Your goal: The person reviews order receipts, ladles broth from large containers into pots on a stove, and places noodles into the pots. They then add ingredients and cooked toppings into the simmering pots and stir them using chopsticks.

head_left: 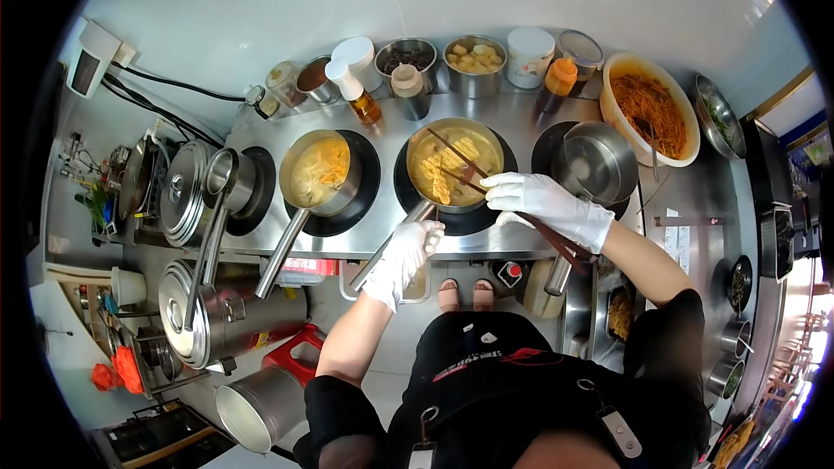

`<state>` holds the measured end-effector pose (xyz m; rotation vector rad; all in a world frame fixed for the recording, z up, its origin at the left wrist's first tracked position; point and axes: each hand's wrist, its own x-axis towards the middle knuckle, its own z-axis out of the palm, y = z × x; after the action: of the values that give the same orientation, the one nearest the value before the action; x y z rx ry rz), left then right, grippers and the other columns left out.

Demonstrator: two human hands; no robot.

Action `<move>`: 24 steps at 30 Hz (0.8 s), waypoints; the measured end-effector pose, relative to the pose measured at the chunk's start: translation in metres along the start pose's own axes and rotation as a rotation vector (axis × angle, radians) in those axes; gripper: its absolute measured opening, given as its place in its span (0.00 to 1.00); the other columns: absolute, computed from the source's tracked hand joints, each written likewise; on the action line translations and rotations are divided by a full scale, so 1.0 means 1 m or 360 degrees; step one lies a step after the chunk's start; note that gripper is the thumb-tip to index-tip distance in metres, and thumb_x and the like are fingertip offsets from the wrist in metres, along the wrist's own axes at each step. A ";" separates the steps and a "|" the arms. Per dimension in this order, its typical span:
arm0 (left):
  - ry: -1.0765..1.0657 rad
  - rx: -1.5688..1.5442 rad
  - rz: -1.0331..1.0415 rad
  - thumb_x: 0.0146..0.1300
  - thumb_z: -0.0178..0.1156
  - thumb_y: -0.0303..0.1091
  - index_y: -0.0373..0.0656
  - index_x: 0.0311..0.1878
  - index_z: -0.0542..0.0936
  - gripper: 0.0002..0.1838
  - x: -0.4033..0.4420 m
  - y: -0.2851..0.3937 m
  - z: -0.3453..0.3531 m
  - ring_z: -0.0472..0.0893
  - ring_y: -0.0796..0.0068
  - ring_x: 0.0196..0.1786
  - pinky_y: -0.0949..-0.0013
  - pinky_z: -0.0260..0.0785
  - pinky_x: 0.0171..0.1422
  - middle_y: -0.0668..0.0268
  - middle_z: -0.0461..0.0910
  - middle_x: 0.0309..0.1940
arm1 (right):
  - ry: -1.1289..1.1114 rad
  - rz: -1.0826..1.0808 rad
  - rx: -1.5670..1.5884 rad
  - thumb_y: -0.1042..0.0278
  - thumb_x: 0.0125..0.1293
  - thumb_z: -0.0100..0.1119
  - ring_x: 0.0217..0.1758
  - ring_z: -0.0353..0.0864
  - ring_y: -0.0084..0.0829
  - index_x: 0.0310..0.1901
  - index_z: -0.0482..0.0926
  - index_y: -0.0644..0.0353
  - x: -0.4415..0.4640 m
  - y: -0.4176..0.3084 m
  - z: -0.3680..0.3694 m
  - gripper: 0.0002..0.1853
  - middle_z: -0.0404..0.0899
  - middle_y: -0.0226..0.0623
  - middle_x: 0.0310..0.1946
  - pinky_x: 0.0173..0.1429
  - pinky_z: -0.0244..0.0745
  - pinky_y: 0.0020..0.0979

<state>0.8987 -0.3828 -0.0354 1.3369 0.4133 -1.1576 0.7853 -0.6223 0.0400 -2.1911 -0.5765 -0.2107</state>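
White gloves cover both my hands. My right hand (543, 204) holds long dark chopsticks (457, 153), their tips in the middle saucepan (501, 141). Crinkled yellow noodles (443, 169) lie in broth there, beside the chopstick tips. My left hand (405, 254) is closed around that pan's handle (372, 271), near the stove's front edge. To the left, another saucepan (358, 175) holds pale noodles and orange shreds in liquid. On the right burner stands a saucepan of clear liquid (598, 161), its handle passing below my right forearm.
Sauce bottles (356, 97), tubs and metal pots line the back wall. A large bowl of orange shreds (611, 108) stands at the back right. Lidded pots (184, 191) and ladles (208, 234) crowd the left. Below, a metal bucket (252, 408) stands on the floor.
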 end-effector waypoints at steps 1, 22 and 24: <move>0.0002 0.0012 -0.0004 0.62 0.54 0.23 0.32 0.32 0.76 0.05 0.006 -0.002 -0.002 0.68 0.82 0.18 0.80 0.56 0.17 0.67 0.73 0.20 | 0.0038 0.0195 0.0364 0.75 0.57 0.61 0.58 0.74 0.40 0.41 0.78 0.66 -0.003 -0.003 -0.003 0.10 0.79 0.42 0.44 0.53 0.76 0.33; -0.0009 -0.0012 -0.0019 0.62 0.57 0.29 0.36 0.38 0.78 0.06 -0.012 0.007 -0.013 0.60 0.83 0.13 0.79 0.48 0.15 0.73 0.67 0.17 | 0.0653 0.0346 -0.0086 0.77 0.58 0.60 0.44 0.81 0.35 0.37 0.81 0.66 -0.020 -0.012 -0.029 0.05 0.82 0.42 0.40 0.50 0.76 0.29; -0.0001 0.0038 -0.0046 0.59 0.61 0.29 0.38 0.30 0.78 0.05 0.007 0.011 -0.013 0.62 0.81 0.12 0.76 0.49 0.14 0.72 0.68 0.14 | 0.0797 0.0415 0.0040 0.78 0.57 0.61 0.43 0.82 0.32 0.38 0.82 0.66 -0.022 -0.024 -0.035 0.06 0.83 0.41 0.39 0.50 0.76 0.28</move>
<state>0.9150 -0.3760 -0.0384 1.3552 0.4205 -1.1902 0.7565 -0.6439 0.0712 -2.0552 -0.0142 -0.5845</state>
